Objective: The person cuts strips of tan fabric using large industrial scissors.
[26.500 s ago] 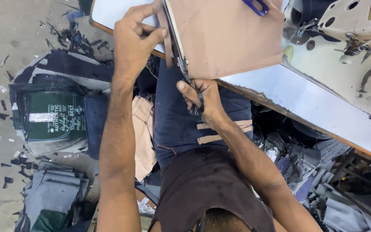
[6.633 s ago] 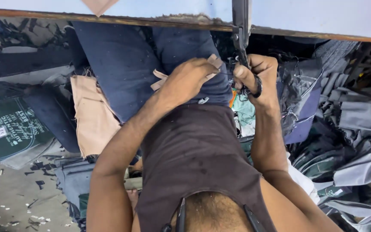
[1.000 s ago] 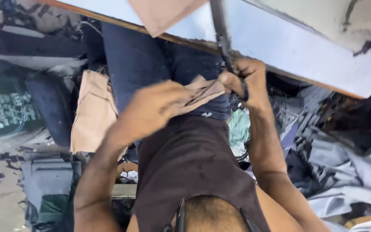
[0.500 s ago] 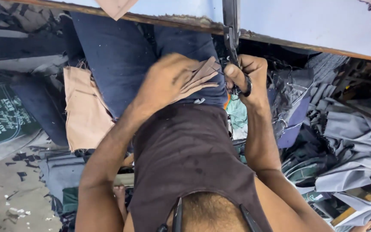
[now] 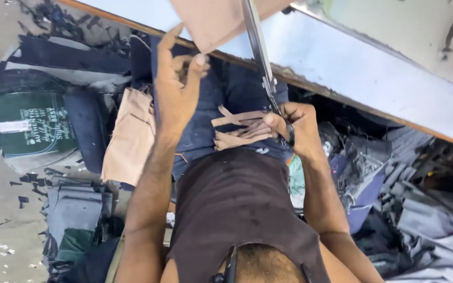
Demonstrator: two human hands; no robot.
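My right hand [image 5: 295, 128] grips the handles of long metal scissors [image 5: 259, 50], blades pointing up into a tan fabric sheet [image 5: 213, 21] that lies over the table edge. My left hand [image 5: 176, 86] is raised, thumb and fingers pinching the lower edge of that tan sheet. Cut tan strips [image 5: 239, 128] lie on the dark blue trousers [image 5: 208, 107] over my lap, just left of my right hand. I wear a dark brown sleeveless top [image 5: 237, 209].
A pale blue table [image 5: 352, 63] with a brown rim runs diagonally across the top. A folded tan cloth [image 5: 129, 139] hangs at my left. A dark green printed garment [image 5: 30, 123] and grey cloth piles [image 5: 425, 230] lie on the floor around me.
My left hand has risen from the strips on my lap to the tan sheet's edge at the table. The right hand keeps the scissors; the view has tilted upward.
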